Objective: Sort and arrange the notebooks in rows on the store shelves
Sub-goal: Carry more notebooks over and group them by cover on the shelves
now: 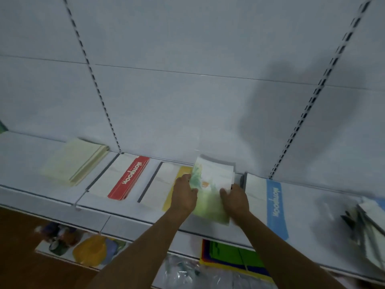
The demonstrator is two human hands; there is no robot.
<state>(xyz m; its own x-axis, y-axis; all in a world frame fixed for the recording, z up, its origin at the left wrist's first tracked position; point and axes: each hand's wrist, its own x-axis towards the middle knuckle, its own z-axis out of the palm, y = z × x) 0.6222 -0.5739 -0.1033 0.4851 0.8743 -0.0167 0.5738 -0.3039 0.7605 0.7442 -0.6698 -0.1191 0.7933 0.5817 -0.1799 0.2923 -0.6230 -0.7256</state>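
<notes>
Both hands hold one green stack (210, 190) of notebooks above the shelf (129, 213), between the yellow pile (177, 184) and the blue pile (268, 205): my left hand (184, 195) grips its left edge with curled fingers, my right hand (235, 198) clasps its right edge. To do this well, I judge I should square the stack between my palms, then lower it flat into that gap. I want its back edge against the shelf's rear wall and its front edge level with the red pile (125, 180), overlapping neither neighbour.
</notes>
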